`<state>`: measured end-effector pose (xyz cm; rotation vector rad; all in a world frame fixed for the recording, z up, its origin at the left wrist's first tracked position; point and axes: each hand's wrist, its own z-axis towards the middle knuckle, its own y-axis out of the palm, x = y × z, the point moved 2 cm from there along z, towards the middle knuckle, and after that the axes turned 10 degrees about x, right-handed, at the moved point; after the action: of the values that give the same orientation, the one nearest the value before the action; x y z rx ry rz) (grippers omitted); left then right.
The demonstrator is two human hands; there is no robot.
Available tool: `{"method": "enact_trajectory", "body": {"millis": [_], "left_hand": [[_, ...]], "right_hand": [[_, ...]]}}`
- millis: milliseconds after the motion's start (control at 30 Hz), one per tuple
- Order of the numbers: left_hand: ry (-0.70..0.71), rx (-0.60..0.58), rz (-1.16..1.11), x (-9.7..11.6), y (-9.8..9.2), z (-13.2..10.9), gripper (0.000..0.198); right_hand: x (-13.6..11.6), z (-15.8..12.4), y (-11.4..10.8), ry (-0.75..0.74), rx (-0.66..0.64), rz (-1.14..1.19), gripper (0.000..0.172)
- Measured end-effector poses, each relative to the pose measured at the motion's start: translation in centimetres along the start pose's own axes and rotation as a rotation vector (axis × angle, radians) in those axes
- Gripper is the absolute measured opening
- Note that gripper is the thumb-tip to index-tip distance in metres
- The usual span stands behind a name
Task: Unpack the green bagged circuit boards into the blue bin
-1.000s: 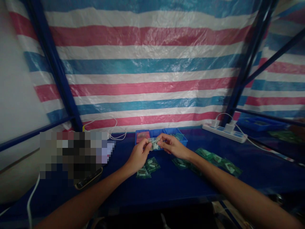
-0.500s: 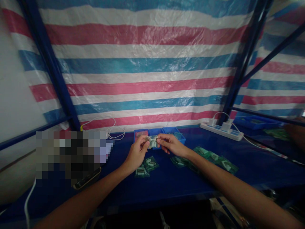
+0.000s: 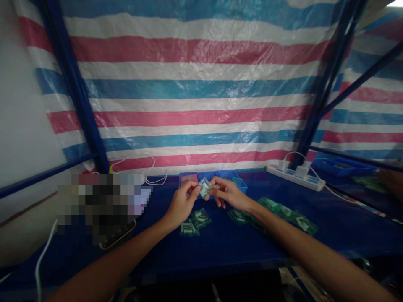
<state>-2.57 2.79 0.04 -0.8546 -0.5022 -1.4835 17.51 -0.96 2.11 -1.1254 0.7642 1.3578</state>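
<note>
Between my two hands, in front of the blue bins, is a small clear plastic bag with whitish parts inside. My left hand pinches its left corner between thumb and fingers. At the opposite edge, my right hand grips the bag with thumb and forefinger, its other fingers curled below. Just under my left hand lie several similar bags of small parts on the blue table. More greenish bags lie by my right forearm, some partly hidden by it.
Blue compartment bins stand behind my hands, one holding something reddish. A white power strip with plugs sits at the back right. To the left are a dark object, a white cable and a blurred-out patch. Another person's hand shows at far right.
The bag has turned from lying level between my hands to a tilted, diamond-like position. Both hands still hold it, and the view has shifted slightly.
</note>
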Motion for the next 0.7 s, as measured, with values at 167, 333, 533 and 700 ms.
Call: {"method": "enact_trajectory", "body": {"millis": [167,333,533,700], "left_hand": [[-0.067,-0.029,-0.082,-0.60,0.11,-0.09,0.030],[-0.084,-0.003,-0.061,-0.79,0.11,-0.11,0.032],[-0.066,0.018,0.038,-0.65,-0.04,-0.19,0.039],[-0.089,-0.022,0.041,-0.72,0.10,-0.16,0.043]], "right_hand": [[-0.11,-0.07,-0.05,-0.116,0.083,-0.057,0.021],[0.21,0.01,-0.49,-0.162,0.074,0.002,0.039],[-0.52,-0.27,-0.54,-0.219,0.049,-0.090,0.041],[-0.54,-0.28,-0.49,-0.224,0.074,-0.279,0.019]]}}
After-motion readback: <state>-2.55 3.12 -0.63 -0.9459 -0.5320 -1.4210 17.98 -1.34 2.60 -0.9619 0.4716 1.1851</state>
